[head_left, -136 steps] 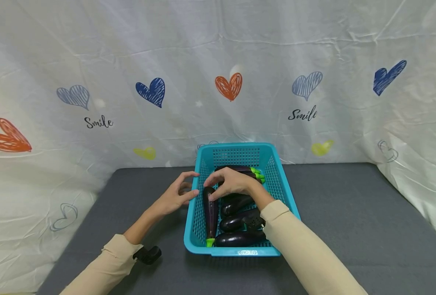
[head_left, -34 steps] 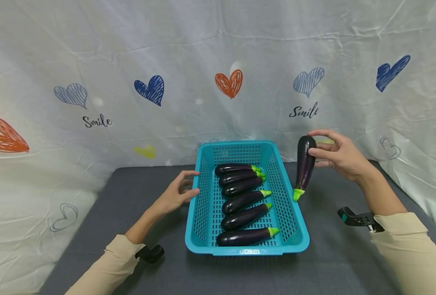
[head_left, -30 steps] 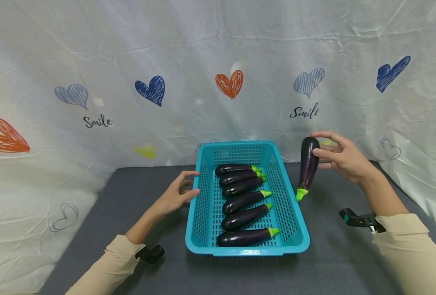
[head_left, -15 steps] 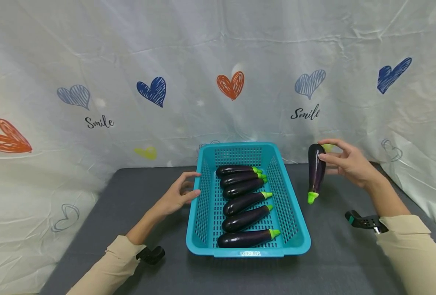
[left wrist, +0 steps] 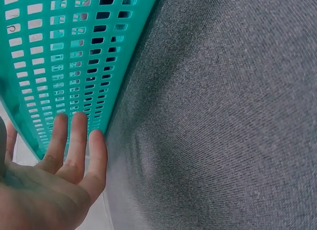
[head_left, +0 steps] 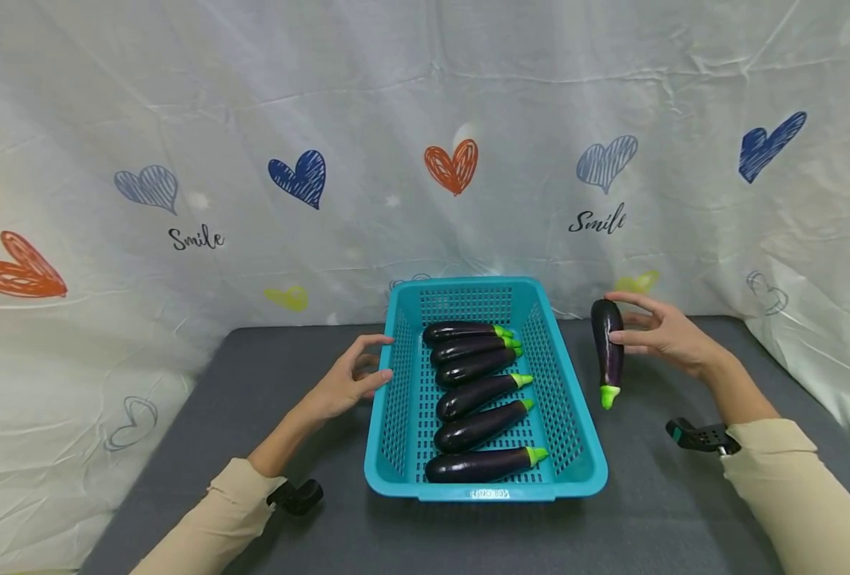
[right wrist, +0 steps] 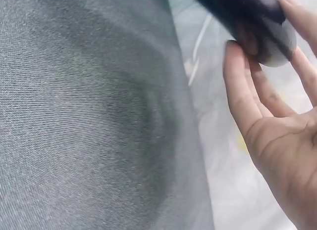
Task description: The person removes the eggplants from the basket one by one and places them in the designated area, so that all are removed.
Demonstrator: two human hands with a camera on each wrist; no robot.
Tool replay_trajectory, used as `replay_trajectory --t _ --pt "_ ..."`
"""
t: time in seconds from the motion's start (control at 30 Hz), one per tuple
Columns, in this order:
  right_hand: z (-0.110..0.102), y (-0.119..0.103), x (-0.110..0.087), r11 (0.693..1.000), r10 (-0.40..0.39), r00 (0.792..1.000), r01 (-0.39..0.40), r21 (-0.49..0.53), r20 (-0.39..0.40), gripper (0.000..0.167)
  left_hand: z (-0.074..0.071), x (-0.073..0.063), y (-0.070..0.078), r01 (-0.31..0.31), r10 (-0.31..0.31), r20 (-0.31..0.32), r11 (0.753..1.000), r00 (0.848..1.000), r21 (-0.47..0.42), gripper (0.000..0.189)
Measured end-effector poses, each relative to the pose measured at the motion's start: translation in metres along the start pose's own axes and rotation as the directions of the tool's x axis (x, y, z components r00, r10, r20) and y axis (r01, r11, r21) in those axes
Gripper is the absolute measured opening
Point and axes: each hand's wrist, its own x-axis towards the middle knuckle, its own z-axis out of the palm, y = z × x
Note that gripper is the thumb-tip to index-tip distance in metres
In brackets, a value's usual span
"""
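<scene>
To the right of the blue-green basket, my right hand pinches the thick end of an eggplant between thumb and fingers. That eggplant's green stem end points toward me. In the right wrist view the fingers press along the glossy dark end, with the rest cut off by the frame. Several more eggplants lie crosswise inside the basket, stems to the right. My left hand rests at the basket's left rim. Its fingers are nearly straight against the perforated outer wall in the left wrist view.
A dark grey cloth covers the table beneath the basket. Behind it hangs a pale sheet printed with hearts and words. Black straps are worn at both wrists.
My right hand has lifted an eggplant out of the basket's left side and carried it right, past the rim. Lately it has lowered it toward the table. My left hand stays at the rim.
</scene>
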Motion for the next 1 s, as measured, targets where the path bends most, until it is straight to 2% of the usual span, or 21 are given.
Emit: replay_trajectory --t 0.33,0.5,0.73,1.0 --pt "0.004 0.011 0.012 1.000 0.026 0.999 -0.026 -0.003 0.030 0.077 0.000 0.001 0.000 0.004 -0.004 0.008 1.000 1.000 -0.008 0.054" --pt "0.006 0.015 0.022 0.999 0.052 0.998 -0.052 -0.013 0.019 0.078 0.000 0.000 0.000 0.003 -0.003 0.006 1.000 1.000 -0.006 0.054" --pt "0.005 0.025 0.029 0.994 0.043 0.999 -0.041 -0.098 0.022 0.078 0.000 0.000 0.001 0.004 -0.004 0.008 1.000 1.000 0.000 0.054" --pt "0.005 0.034 0.031 0.992 0.050 0.999 -0.051 -0.117 -0.007 0.076 0.000 0.000 0.003 0.004 -0.004 0.000 1.000 1.000 0.012 0.054"
